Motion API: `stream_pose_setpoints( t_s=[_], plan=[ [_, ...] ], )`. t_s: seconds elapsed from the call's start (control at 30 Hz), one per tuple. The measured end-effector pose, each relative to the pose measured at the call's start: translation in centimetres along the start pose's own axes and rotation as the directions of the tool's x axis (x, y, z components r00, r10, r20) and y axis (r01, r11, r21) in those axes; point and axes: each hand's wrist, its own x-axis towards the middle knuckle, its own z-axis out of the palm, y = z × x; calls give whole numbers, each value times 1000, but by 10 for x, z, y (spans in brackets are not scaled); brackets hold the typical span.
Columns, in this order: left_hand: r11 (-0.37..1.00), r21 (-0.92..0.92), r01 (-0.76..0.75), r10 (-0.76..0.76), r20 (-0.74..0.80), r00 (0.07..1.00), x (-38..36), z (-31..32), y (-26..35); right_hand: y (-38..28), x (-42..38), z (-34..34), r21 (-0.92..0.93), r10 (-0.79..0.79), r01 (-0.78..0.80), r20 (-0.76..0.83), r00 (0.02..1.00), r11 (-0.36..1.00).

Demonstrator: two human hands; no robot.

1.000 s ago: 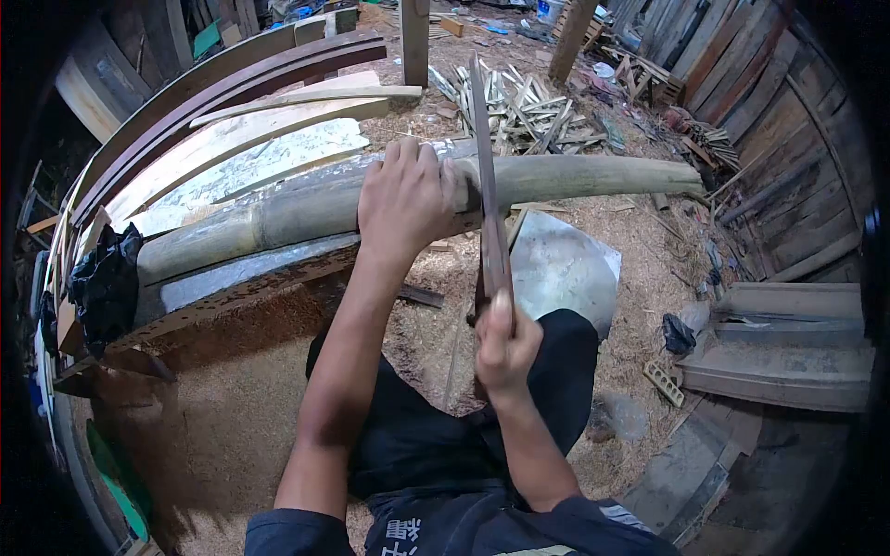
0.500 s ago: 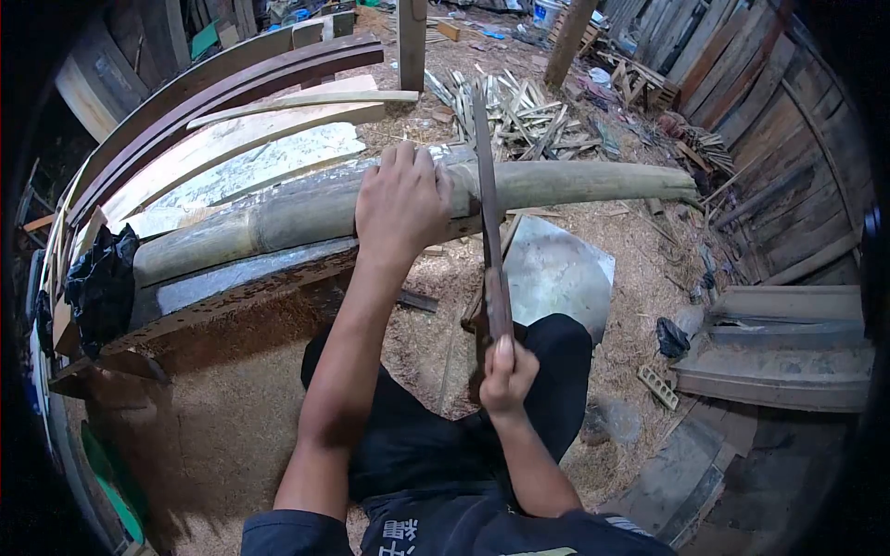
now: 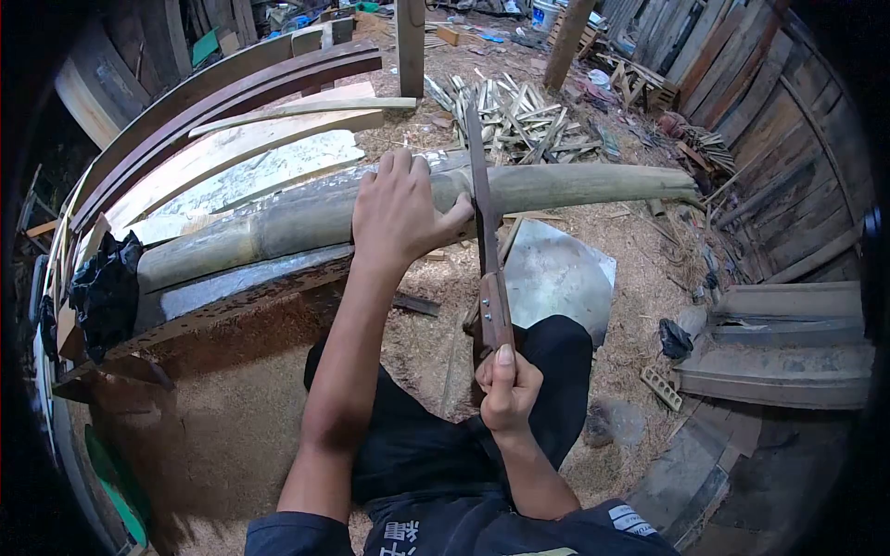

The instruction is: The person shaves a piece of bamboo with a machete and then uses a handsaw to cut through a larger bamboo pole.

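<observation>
A thick bamboo pole [image 3: 306, 222] lies across a metal-topped bench [image 3: 209, 295], its right end sticking out past the support. My left hand [image 3: 394, 208] grips the pole from above, fingers curled over its far side. Its thumb stretches right, up against the blade of a handsaw [image 3: 483, 199] or very near it. My right hand [image 3: 508, 389] is wrapped round the saw's wooden handle, below the pole on my side. The blade points away from me and crosses the pole just right of my left hand. How deep the cut goes cannot be seen.
Long curved planks [image 3: 232, 102] lean at the far left, near a black plastic bag [image 3: 104, 292]. Behind the pole is a heap of split wood strips [image 3: 514, 116]. A pale sheet [image 3: 559, 273] lies on the sawdust-covered floor. Stacked panels [image 3: 788, 343] stand at right.
My left thumb has moved out to the right, towards the blade. The saw has shifted slightly towards me and its handle now looks sharper.
</observation>
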Motion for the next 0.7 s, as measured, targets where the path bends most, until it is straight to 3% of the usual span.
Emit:
stream_pose_setpoints(
  t_s=[0.13,0.4,0.6,0.7],
  plan=[
    [1000,-20,23,-22,40,999,0,-2,2,-25,20,0,-54,142,-141,12,990,989],
    [998,-37,59,-57,49,997,4,-4,3,-39,-10,3,-237,43,-28,61,997,971],
    [998,-47,41,-39,38,999,2,-2,1,-50,22,12,-98,98,-96,8,995,990],
    [996,-57,63,-58,78,995,2,-7,2,-54,52,16,-175,88,-77,55,995,982]
  ],
)
